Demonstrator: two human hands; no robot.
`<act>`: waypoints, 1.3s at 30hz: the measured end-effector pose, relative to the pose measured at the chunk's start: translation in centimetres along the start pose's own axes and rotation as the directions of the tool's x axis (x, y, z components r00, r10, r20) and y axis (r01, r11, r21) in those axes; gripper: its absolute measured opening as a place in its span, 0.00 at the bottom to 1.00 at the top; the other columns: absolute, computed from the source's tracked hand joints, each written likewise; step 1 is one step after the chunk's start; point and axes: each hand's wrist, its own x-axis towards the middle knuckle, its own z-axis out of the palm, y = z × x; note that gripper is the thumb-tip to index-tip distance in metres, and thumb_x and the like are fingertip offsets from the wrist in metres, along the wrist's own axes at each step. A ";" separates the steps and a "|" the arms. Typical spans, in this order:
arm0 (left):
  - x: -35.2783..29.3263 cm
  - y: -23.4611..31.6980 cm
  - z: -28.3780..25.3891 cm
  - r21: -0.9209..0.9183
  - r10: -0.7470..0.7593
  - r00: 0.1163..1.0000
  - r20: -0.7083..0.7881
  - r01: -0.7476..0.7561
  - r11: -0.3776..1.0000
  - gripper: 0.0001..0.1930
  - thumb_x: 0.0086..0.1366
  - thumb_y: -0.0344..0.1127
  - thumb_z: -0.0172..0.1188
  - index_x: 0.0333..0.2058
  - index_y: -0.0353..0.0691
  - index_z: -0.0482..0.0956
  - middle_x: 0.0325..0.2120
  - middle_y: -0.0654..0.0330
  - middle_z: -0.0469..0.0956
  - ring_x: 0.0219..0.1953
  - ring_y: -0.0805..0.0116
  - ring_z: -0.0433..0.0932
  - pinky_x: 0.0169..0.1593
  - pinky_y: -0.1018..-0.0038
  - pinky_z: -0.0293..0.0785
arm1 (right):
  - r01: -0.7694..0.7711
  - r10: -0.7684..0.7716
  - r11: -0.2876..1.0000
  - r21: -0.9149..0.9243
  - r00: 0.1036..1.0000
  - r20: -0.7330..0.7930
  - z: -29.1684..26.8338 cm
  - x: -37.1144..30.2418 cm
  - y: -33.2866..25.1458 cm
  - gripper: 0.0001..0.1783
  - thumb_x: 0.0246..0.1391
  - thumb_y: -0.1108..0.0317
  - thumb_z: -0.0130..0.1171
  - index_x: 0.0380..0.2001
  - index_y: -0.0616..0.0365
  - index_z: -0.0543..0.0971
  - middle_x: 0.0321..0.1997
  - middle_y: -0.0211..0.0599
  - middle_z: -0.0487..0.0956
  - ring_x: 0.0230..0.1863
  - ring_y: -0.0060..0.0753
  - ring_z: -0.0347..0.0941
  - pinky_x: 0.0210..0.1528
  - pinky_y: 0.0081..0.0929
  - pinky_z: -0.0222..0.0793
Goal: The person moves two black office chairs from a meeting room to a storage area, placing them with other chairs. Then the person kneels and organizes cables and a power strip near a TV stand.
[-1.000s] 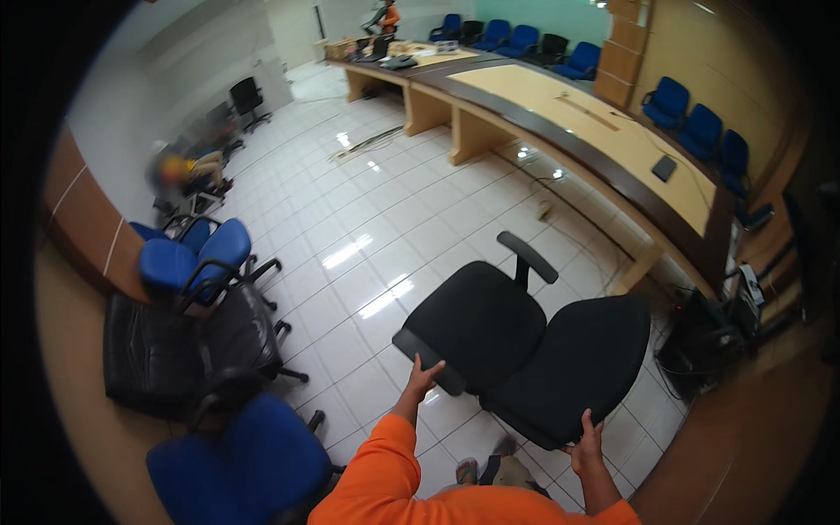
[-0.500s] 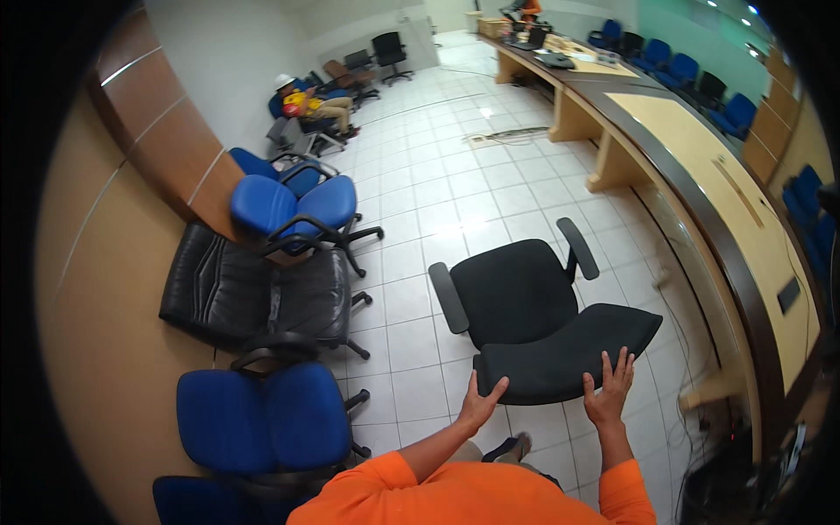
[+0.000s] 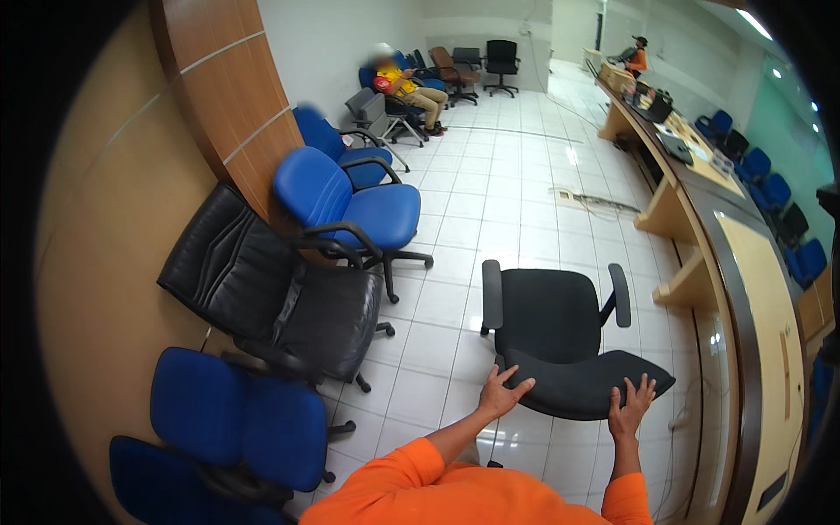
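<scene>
A floor (image 3: 525,197) of white tiles is crossed on the right by one long table (image 3: 731,289), edged in dark brown. One wood-panelled pillar (image 3: 229,92) is seen at the left. Beyond the table, at least six chairs (image 3: 754,164) are lined up, four blue and two black. Along the near left side, five more are counted: four blue chairs (image 3: 381,214) and one shiny black chair (image 3: 262,280). Two other people are shown in the background, one seated person (image 3: 405,87) in a white helmet and one standing person (image 3: 640,59) in orange.

One black office chair (image 3: 549,315) is placed on the tiles between the left-hand chairs and the table, its backrest (image 3: 569,388) nearest the viewer. Two armrests (image 3: 493,296) are carried by it. One open laptop (image 3: 654,108) is set at the table's far part. Two hands are laid on the backrest, fingers spread: the left hand (image 3: 502,394) at its left corner, the right hand (image 3: 630,407) towards its right end.
</scene>
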 end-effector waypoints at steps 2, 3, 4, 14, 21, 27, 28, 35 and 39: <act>5.6 1.4 -0.7 -0.001 -0.004 1.000 0.015 0.004 1.000 0.46 0.53 0.75 0.64 0.62 0.49 0.76 0.70 0.32 0.54 0.71 0.37 0.59 0.69 0.57 0.62 | -0.037 0.036 0.999 -0.027 0.999 -0.009 2.2 6.2 -0.5 0.26 0.64 0.49 0.55 0.56 0.56 0.80 0.76 0.51 0.58 0.80 0.58 0.36 0.78 0.59 0.27; 8.4 2.2 -1.2 0.010 0.006 1.000 0.016 -0.006 1.000 0.46 0.53 0.75 0.64 0.63 0.49 0.76 0.69 0.32 0.55 0.71 0.37 0.59 0.69 0.57 0.62 | -0.049 0.050 0.998 -0.032 0.998 0.028 3.1 8.9 -0.9 0.26 0.64 0.49 0.55 0.56 0.56 0.79 0.77 0.51 0.56 0.81 0.58 0.35 0.78 0.58 0.27; 11.2 2.8 -1.6 0.036 0.005 1.000 0.025 -0.006 0.999 0.46 0.53 0.75 0.64 0.63 0.49 0.76 0.69 0.32 0.55 0.71 0.37 0.59 0.69 0.57 0.62 | -0.073 0.075 0.997 -0.032 0.995 0.067 4.2 11.6 -1.3 0.27 0.64 0.48 0.55 0.57 0.56 0.79 0.77 0.51 0.55 0.81 0.57 0.34 0.78 0.58 0.27; 38.9 7.0 -2.6 0.013 0.178 0.963 -0.202 -0.179 0.984 0.37 0.59 0.62 0.69 0.58 0.41 0.79 0.60 0.37 0.72 0.65 0.46 0.70 0.67 0.62 0.65 | 0.096 -0.094 0.994 0.057 0.995 -0.040 16.8 38.7 -4.6 0.21 0.60 0.53 0.61 0.49 0.55 0.83 0.71 0.53 0.65 0.79 0.63 0.40 0.77 0.62 0.29; 59.6 12.4 -7.9 -0.040 0.139 0.973 -0.186 -0.149 0.988 0.34 0.63 0.55 0.69 0.57 0.33 0.79 0.54 0.44 0.80 0.59 0.56 0.77 0.64 0.68 0.68 | 0.226 -0.218 0.970 0.087 0.972 -0.089 24.3 59.0 -9.4 0.19 0.58 0.51 0.63 0.39 0.56 0.85 0.55 0.46 0.79 0.71 0.63 0.57 0.73 0.64 0.42; 76.4 15.7 -11.4 0.075 0.158 0.954 -0.253 -0.144 0.987 0.32 0.65 0.56 0.66 0.56 0.33 0.79 0.53 0.44 0.80 0.59 0.56 0.77 0.63 0.68 0.70 | 0.380 -0.372 0.911 0.158 0.925 -0.081 31.5 79.5 -10.6 0.16 0.54 0.58 0.67 0.20 0.59 0.83 0.22 0.36 0.80 0.35 0.46 0.71 0.54 0.44 0.61; 79.4 16.2 -12.2 0.028 0.147 0.958 -0.246 -0.144 0.989 0.34 0.64 0.57 0.66 0.56 0.33 0.79 0.54 0.42 0.80 0.59 0.54 0.77 0.63 0.67 0.69 | 0.362 -0.361 0.914 0.183 0.932 -0.040 33.1 82.5 -10.9 0.15 0.55 0.59 0.66 0.22 0.58 0.84 0.25 0.36 0.81 0.39 0.45 0.72 0.55 0.44 0.61; 99.3 19.5 -16.9 0.038 0.139 0.957 -0.254 -0.134 0.990 0.34 0.63 0.58 0.67 0.56 0.35 0.80 0.55 0.42 0.78 0.60 0.51 0.75 0.64 0.66 0.69 | 0.276 -0.253 0.948 0.158 0.956 -0.152 44.0 98.0 -16.4 0.13 0.60 0.61 0.58 0.34 0.58 0.84 0.39 0.39 0.84 0.58 0.49 0.72 0.72 0.51 0.49; 111.1 23.5 -20.8 0.005 0.054 0.969 -0.242 -0.055 0.998 0.41 0.58 0.62 0.69 0.59 0.33 0.77 0.56 0.41 0.77 0.60 0.51 0.75 0.64 0.65 0.69 | 0.257 -0.251 0.959 0.121 0.966 -0.060 48.3 109.4 -19.8 0.16 0.59 0.58 0.60 0.24 0.59 0.83 0.31 0.40 0.83 0.48 0.48 0.75 0.62 0.50 0.58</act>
